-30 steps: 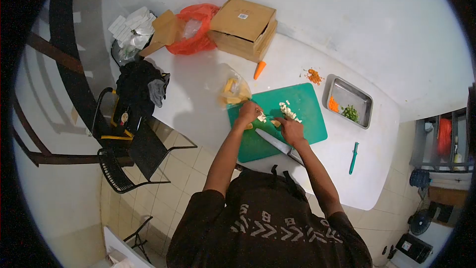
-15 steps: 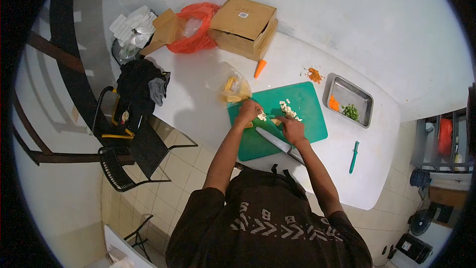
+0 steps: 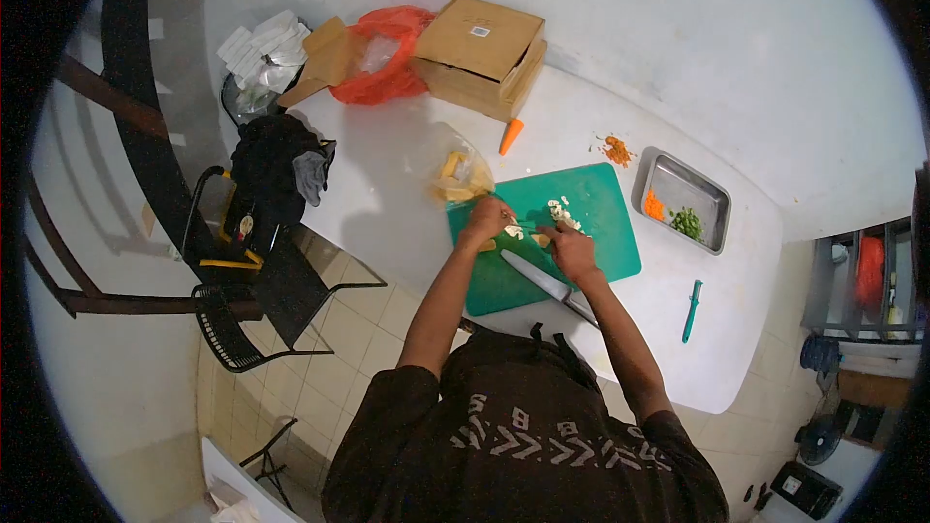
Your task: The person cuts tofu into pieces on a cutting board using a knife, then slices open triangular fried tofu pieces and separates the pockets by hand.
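On the green cutting board (image 3: 581,189), my left hand (image 3: 489,220) is closed at the left side, fingers bent in by a few white chopped pieces (image 3: 513,231). My right hand (image 3: 572,250) is closed too, beside a pale yellowish piece (image 3: 541,240). A thin greenish strip seems to run between the hands; what either one grips is too small to tell. Beyond my right hand lies a pile of white chopped pieces (image 3: 562,213). The large knife (image 3: 533,273) rests on the board below the hands, its handle partly under my right forearm. Another yellowish piece (image 3: 487,245) lies under my left wrist.
A clear bag of yellowish pieces (image 3: 463,177) touches the board's upper left. Behind are a carrot piece (image 3: 511,137), cardboard box (image 3: 480,44) and red plastic bag (image 3: 383,77). Rightward are orange peelings (image 3: 616,150), a metal tray (image 3: 717,196) holding orange and green pieces, and a green-handled tool (image 3: 692,311).
The whole view has shifted very slightly. Both hands stay over the same spot on the board, with only small finger movement; the knife lies as before.
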`<action>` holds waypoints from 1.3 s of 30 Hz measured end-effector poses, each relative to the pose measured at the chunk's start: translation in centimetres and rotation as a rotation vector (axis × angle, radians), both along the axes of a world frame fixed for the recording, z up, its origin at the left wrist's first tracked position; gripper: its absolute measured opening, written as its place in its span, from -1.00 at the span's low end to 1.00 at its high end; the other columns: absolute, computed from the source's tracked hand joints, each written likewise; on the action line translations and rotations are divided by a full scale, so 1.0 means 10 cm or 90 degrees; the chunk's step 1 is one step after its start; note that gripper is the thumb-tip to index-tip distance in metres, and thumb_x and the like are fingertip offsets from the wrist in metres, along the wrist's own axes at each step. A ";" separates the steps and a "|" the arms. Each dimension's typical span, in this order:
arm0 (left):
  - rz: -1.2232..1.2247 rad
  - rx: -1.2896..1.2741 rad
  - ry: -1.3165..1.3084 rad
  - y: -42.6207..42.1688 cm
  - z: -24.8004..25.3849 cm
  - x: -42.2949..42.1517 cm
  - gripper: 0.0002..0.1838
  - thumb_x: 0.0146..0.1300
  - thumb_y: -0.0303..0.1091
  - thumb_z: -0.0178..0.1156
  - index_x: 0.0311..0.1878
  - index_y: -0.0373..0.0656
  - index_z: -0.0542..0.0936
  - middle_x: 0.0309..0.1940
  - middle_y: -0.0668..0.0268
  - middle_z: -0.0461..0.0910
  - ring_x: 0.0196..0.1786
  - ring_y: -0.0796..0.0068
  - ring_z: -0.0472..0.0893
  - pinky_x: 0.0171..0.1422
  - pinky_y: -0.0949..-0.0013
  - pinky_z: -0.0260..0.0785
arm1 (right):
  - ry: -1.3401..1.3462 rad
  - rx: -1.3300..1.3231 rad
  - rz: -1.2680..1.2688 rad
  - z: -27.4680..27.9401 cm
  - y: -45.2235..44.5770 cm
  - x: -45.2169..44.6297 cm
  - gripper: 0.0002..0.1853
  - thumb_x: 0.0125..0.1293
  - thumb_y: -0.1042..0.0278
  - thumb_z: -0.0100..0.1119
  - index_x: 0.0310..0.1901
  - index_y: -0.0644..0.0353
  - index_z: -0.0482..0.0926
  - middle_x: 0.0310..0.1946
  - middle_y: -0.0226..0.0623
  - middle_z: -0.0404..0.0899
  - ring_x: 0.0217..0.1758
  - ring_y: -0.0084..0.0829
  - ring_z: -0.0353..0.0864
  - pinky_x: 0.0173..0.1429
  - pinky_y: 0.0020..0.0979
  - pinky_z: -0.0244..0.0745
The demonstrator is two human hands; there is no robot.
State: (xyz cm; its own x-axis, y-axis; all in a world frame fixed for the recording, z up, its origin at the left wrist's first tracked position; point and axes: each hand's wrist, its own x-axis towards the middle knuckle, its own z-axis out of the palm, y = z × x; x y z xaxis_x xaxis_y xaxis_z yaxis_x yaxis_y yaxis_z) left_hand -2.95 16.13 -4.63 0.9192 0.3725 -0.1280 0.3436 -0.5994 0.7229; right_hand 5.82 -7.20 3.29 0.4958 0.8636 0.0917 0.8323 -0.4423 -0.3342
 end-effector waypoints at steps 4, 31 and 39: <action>0.003 0.029 -0.024 -0.01 -0.08 0.01 -0.85 -0.01 -0.36 0.44 -0.30 0.05 0.80 -0.34 0.20 0.74 -0.23 0.18 0.72 -0.05 0.19 0.57 | -0.024 -0.041 0.024 0.00 -0.01 0.01 -0.57 0.24 0.43 0.12 0.08 -0.32 0.66 -0.28 -0.34 0.57 -0.31 -0.18 0.69 -0.29 -0.17 0.61; 0.002 -0.049 0.059 -0.01 0.22 0.05 -0.82 0.08 -0.47 0.28 -0.29 0.00 0.81 -0.29 0.14 0.74 -0.21 0.13 0.72 -0.03 0.14 0.57 | 0.027 -0.078 -0.013 0.01 0.10 0.04 -0.65 0.31 0.34 0.10 0.07 -0.31 0.65 -0.26 -0.31 0.63 -0.33 -0.13 0.71 -0.30 -0.11 0.62; 0.035 -0.055 0.052 -0.02 0.06 0.04 -0.81 0.14 -0.45 0.26 -0.27 0.03 0.81 -0.27 0.18 0.75 -0.19 0.19 0.73 -0.03 0.17 0.58 | 0.002 -0.058 -0.038 -0.10 0.05 -0.15 -0.62 0.27 0.35 0.10 0.09 -0.30 0.64 -0.28 -0.29 0.63 -0.45 -0.15 0.69 -0.39 -0.13 0.60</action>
